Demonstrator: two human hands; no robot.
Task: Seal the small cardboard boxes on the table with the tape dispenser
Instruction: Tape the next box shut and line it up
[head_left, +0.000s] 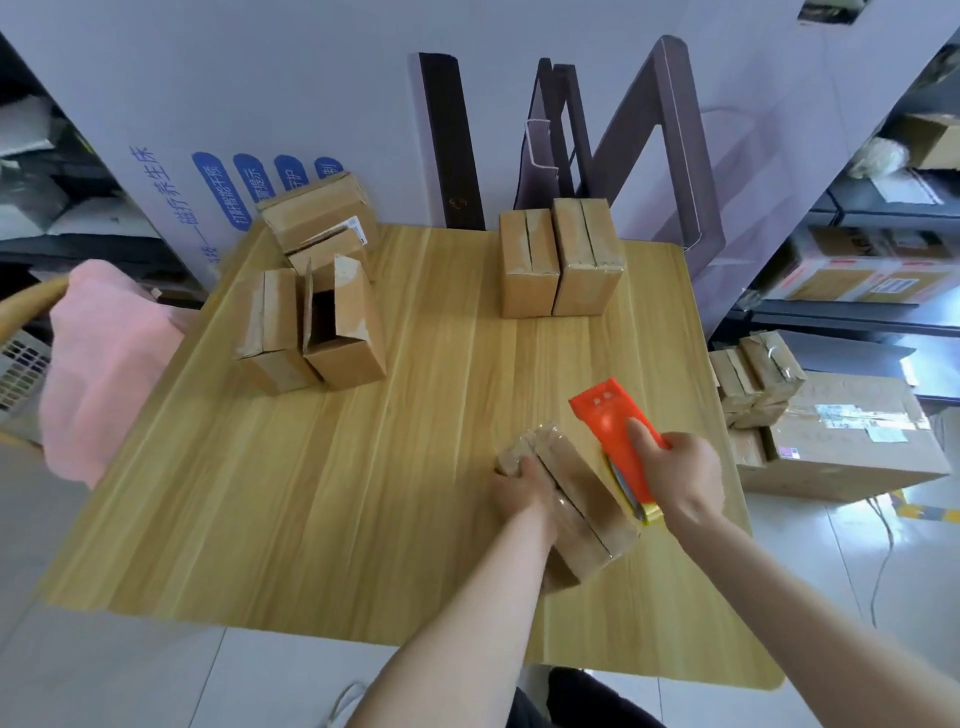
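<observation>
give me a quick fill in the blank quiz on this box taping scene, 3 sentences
1. The right hand holds a tape dispenser whose colour is ____.
2. The left hand presses down on a small cardboard ____ near the table's front right.
3. In the group at the far left, the box with open flaps stands to the ____ of a closed box.

Missing words: orange; box; right

The scene is evenly and brightly lit by soft, diffuse light from above; only faint, short shadows are cast on the wooden table (363, 467). A pale sheen is seen along the table's far edge, and glare is thrown back from the glossy floor tiles (831, 540) at the right. Slight softness is found throughout. Strong wide-angle distortion is shown: the shelving (883, 260) at the right is bent inward, and the corners are smeared.
</observation>
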